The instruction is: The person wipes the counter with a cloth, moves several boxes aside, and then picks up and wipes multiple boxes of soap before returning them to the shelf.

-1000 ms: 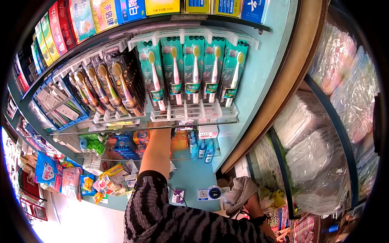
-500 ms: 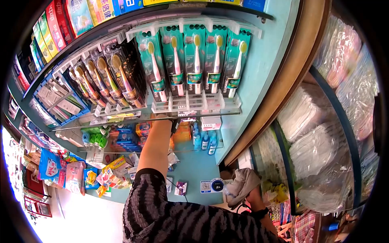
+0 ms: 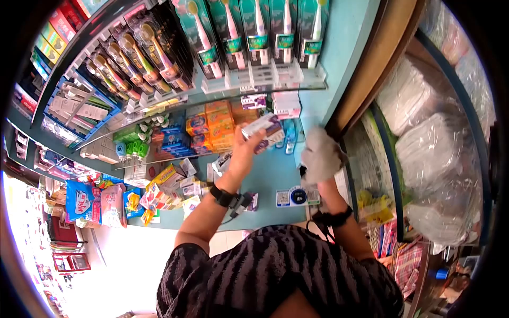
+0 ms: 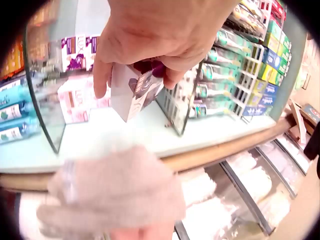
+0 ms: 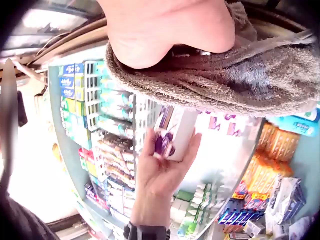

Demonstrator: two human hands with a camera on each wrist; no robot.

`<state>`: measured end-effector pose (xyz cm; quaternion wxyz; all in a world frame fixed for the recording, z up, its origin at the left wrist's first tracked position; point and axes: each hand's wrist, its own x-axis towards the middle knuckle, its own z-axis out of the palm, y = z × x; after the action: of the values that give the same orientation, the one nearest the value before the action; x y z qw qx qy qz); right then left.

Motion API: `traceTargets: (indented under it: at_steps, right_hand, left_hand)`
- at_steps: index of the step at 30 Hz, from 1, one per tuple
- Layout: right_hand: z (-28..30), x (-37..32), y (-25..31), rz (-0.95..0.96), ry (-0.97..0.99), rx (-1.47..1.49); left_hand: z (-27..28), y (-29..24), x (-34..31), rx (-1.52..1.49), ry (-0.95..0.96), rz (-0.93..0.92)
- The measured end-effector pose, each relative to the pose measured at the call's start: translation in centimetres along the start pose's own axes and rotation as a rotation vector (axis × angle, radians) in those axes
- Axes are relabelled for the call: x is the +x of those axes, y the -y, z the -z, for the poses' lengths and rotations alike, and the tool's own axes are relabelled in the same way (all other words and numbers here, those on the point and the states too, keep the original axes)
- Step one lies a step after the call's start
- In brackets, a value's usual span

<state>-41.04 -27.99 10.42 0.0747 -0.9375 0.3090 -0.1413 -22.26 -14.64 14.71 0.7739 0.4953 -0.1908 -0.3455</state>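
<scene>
Honestly, the purple-and-white box looked light, stiff and slightly slick, so pinching its sides suited it: the left hand's fingers gripped it toward the desk's back right corner, while the right hand clutched a grey cloth.

Left of the brown wooden post, a pale blue shelving unit with glass shelves rises above a blue worktop, a glaringly bright, pale floor lies farther left, and dark-edged shelves line the post's right.
</scene>
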Motion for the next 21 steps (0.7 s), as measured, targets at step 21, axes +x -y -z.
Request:
traceTargets:
  at_steps: [21]
  right_hand:
    - [1.8,1.6,6.1,0.277,0.123,0.584]
  left_hand:
    - [-1.0,-5.5,-12.6,0.717,0.157,-0.267]
